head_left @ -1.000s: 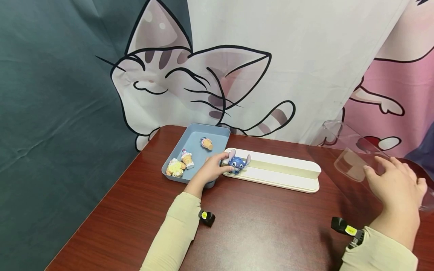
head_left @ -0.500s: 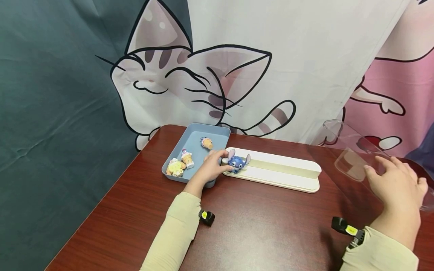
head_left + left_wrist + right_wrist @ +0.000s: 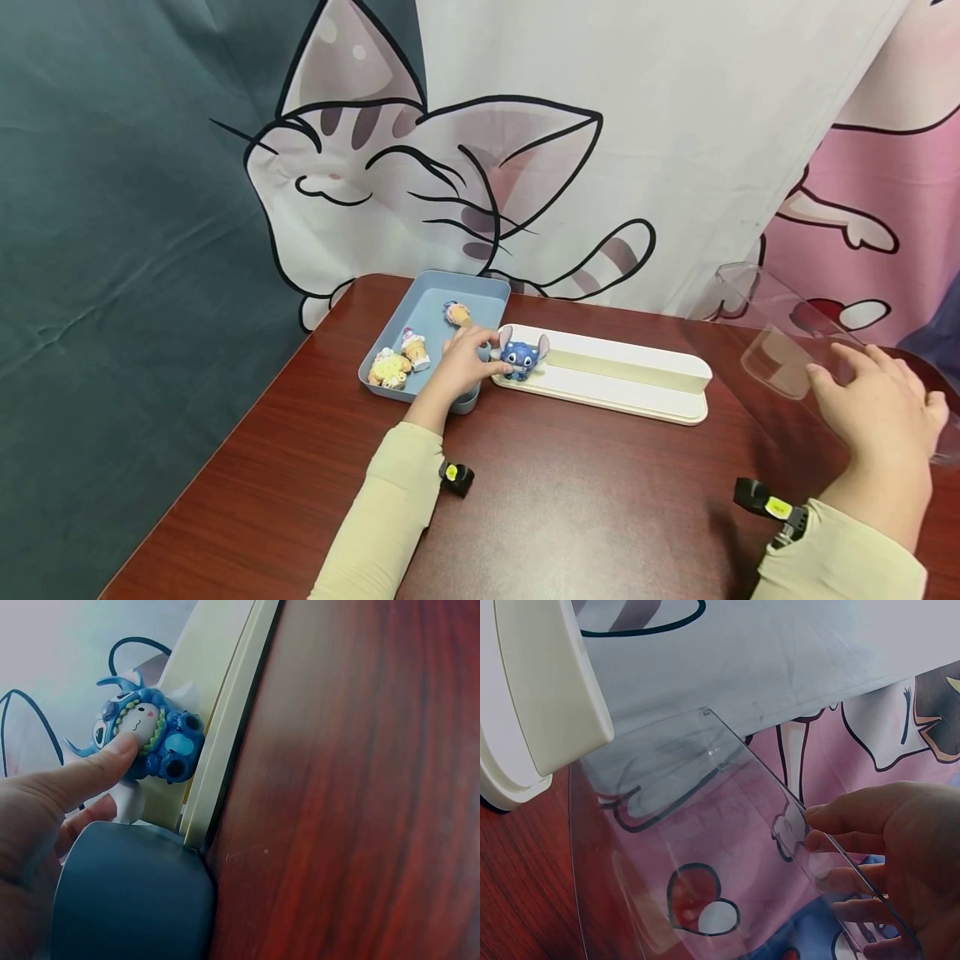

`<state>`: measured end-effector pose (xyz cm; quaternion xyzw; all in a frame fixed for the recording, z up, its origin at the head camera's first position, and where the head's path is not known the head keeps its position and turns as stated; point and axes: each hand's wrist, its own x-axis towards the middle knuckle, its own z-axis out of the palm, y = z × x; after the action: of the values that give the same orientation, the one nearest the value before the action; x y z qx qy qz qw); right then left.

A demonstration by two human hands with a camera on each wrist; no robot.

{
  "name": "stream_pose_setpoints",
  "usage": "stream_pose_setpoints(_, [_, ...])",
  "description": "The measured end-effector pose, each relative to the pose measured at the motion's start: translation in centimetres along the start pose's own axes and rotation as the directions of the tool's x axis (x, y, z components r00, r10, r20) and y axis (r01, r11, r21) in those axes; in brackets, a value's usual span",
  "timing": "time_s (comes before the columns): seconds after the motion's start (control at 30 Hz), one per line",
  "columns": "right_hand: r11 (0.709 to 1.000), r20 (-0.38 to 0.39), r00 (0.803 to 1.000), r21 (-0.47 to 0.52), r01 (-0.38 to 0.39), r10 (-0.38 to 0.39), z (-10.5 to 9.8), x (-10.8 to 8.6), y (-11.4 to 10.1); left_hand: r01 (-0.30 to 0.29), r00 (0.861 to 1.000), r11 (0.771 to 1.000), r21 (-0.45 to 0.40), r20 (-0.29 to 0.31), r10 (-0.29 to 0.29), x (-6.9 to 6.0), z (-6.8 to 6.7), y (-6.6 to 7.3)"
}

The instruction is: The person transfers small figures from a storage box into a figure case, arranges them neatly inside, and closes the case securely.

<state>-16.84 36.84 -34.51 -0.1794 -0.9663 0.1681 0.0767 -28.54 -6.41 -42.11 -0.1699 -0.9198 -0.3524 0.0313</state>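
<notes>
My left hand [image 3: 460,364] pinches a blue big-eared figurine [image 3: 519,358] at the left end of a white stepped display base [image 3: 622,396]. In the left wrist view, the thumb [image 3: 120,746] presses the front of the figurine [image 3: 176,742], whose pale round face shows in a toothed blue hood. Far to the right, my right hand [image 3: 877,404] holds a clear plastic cover [image 3: 780,350] by its edge. The right wrist view shows the fingers [image 3: 847,877] through the clear cover [image 3: 682,847]. Part of the cover is hidden behind the right hand.
A blue-grey tray [image 3: 382,333] stands left of the base, partly behind my left hand. In it lie a yellow figurine [image 3: 389,369], an ice-cream-cone figurine [image 3: 415,348] and another cone-shaped figurine [image 3: 457,313]. A cartoon-printed curtain [image 3: 675,167] hangs behind the brown table [image 3: 585,508].
The figurine has shifted slightly left and turned a little in my left hand, its ears now more upright. My right hand and the clear cover have hardly moved.
</notes>
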Motion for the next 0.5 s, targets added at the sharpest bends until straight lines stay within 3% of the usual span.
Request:
stream_pose_setpoints(0.3, [1.000,-0.002,1.000,-0.004,0.010,-0.010,-0.06,-0.02,0.07,0.019,1.000,1.000,0.007,-0.001,-0.019,0.04,0.05,0.30])
stream_pose_setpoints(0.5, [1.000,-0.005,1.000,0.002,0.023,-0.023,-0.06,-0.09,0.04,-0.008,1.000,1.000,-0.005,-0.011,0.008,-0.06,0.30,0.56])
